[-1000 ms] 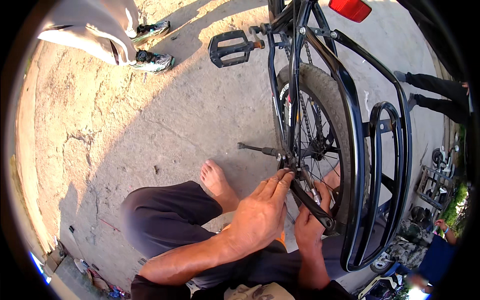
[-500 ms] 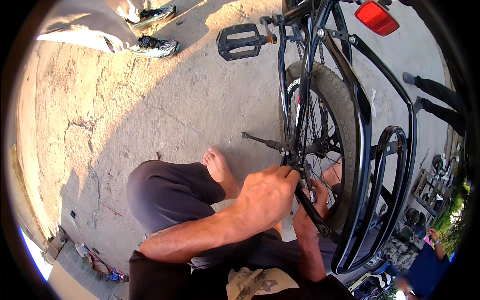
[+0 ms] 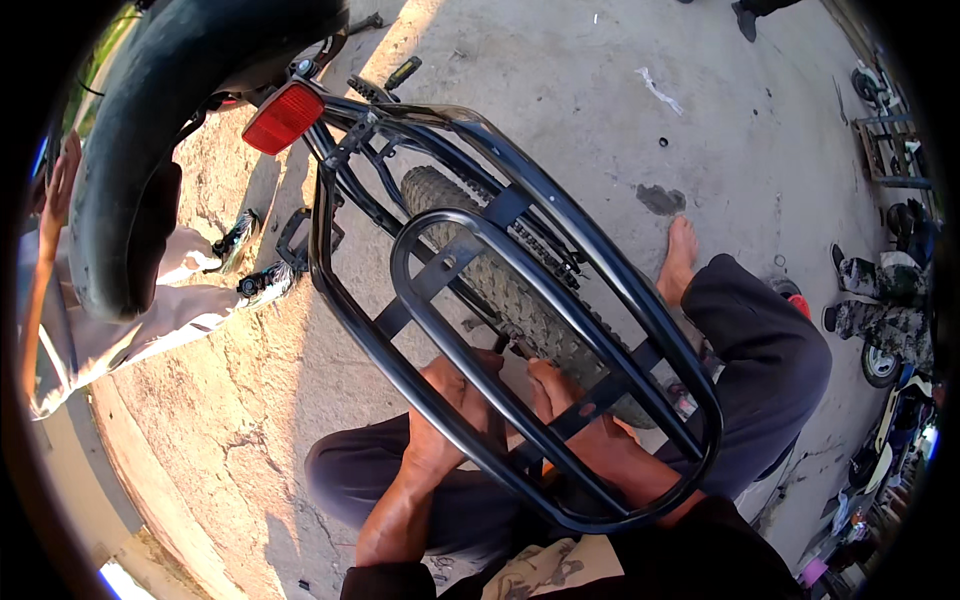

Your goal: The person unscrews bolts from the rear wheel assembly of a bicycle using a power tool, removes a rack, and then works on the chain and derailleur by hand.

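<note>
A black tubular rear rack (image 3: 376, 342) of a bicycle spans the view above both my hands. Below it is the knobby rear tyre (image 3: 505, 300). My left hand (image 3: 450, 385) is closed beside the wheel's hub, left of the tyre, and a rack bar hides part of it. Close to it, my right hand (image 3: 552, 388) has its fingers curled near the hub end, partly behind the rack's bars. What either hand holds is hidden. A red reflector (image 3: 283, 118) sits at the rack's far end, with a pedal (image 3: 298, 240) below it.
The black saddle (image 3: 125, 210) looms at the upper left. A person in light trousers (image 3: 170, 315) stands beyond it. My bare foot (image 3: 680, 255) rests right of the tyre. Another person's camouflage trousers (image 3: 870, 312) show at far right. A white scrap (image 3: 658, 92) lies on concrete.
My view has swung over the rack, so the bicycle now slants to the upper left. Both hands remain at the hub. The silver socket seen earlier by my right hand is hidden now.
</note>
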A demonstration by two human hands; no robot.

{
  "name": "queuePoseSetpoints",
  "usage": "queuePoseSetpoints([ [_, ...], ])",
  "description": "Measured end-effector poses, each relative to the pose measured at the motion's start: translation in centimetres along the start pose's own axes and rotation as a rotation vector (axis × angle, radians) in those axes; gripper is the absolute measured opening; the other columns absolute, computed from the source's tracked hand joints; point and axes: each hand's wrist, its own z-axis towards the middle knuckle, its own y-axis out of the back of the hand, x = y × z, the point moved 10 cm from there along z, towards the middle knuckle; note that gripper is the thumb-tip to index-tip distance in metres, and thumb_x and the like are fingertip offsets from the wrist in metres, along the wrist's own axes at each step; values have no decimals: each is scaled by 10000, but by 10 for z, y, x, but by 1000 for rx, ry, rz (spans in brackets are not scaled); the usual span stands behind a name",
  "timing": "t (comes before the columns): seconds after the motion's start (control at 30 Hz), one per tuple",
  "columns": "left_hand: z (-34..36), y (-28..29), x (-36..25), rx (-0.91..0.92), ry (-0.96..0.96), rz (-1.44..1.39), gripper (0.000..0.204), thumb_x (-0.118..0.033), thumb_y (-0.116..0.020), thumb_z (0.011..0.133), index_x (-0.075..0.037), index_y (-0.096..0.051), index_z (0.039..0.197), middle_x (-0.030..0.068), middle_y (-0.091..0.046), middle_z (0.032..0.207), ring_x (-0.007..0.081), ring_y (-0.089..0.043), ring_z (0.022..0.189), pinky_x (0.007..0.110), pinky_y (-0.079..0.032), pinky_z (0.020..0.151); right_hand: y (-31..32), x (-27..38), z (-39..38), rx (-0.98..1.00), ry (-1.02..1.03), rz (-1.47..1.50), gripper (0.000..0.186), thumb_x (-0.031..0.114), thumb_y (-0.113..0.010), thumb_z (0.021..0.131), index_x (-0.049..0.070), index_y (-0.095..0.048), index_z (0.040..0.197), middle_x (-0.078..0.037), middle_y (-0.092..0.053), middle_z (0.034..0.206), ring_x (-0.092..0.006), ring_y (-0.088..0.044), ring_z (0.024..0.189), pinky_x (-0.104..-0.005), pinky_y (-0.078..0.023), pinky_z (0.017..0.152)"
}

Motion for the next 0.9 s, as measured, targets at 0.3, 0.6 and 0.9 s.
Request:
queuePoseSetpoints([
  [0.3, 11, -5, 28, 14, 291, -113, 237, -63, -472, 821, 43, -683, 803, 164, -660, 673, 239, -672, 658, 350, -519, 652, -3, 1, 3, 12, -59, 160, 429, 115, -622, 920, -25, -454, 1289, -214, -641, 977, -373, -653, 883, -467, -505, 763],
  [0.6, 19, 1, 40, 81, 264, -60, 157, -37, -585, 836, 35, -585, 975, 89, -627, 772, 148, -598, 686, 310, -483, 571, 15, -7, 13, -48, -37, 191, 404, 130, -619, 922, -22, -476, 1269, -212, -644, 982, -373, -651, 887, -460, -502, 772],
  [0.9, 37, -26, 77, 238, 329, -228, 303, -122, -620, 927, 9, -515, 1179, 50, -598, 849, 109, -589, 720, 255, -500, 610, 34, -13, 6, -135, -65, 256, 381, 144, -616, 925, -19, -499, 1248, -209, -646, 986, -373, -650, 892, -454, -500, 781],
])
